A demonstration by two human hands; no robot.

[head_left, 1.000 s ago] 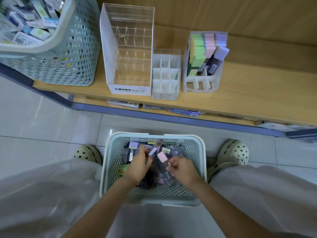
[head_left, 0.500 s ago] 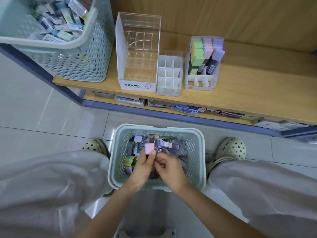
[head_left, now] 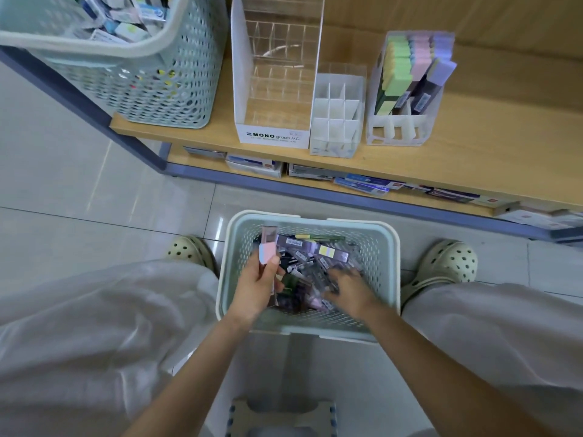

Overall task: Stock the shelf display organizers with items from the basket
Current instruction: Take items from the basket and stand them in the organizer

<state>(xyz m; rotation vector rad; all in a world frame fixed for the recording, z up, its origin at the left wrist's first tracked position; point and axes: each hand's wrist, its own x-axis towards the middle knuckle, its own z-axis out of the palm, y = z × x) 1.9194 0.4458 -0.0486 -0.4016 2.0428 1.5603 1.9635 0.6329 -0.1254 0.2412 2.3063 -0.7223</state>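
The left hand (head_left: 257, 288) curls round a pink-tipped transparent packet (head_left: 268, 252), thumb pressed on its face, and holds it upright with what look like one or two more behind it. Just beside it, the right hand (head_left: 348, 291) reaches palm-down into the loose pile; it is motion-blurred, so whether the fingers have closed on anything cannot be told. Both hands work inside a pale green perforated plastic basket (head_left: 362, 223) on the floor between the person's feet, heaped with dark and purple packets.

Up ahead of the hands, on the light wooden shelf (head_left: 489, 146), stand three organizers. Beyond the right hand is the white slotted plastic organizer (head_left: 397, 134). Its back rows carry green, pink and purple capped packets (head_left: 410, 58), and its front slots are bare. Straight ahead, the small white gridded organizer (head_left: 334, 121) looks empty. Beyond the left hand, the tall clear acrylic display box (head_left: 274, 74) marked MONO graph shows only its dividers. Far off past the left hand sits a second pale green basket (head_left: 142, 83), full of small boxed goods.

By this showing the stocking is at an early stage. One organizer is partly filled, two are untouched and the floor basket is far from emptied.
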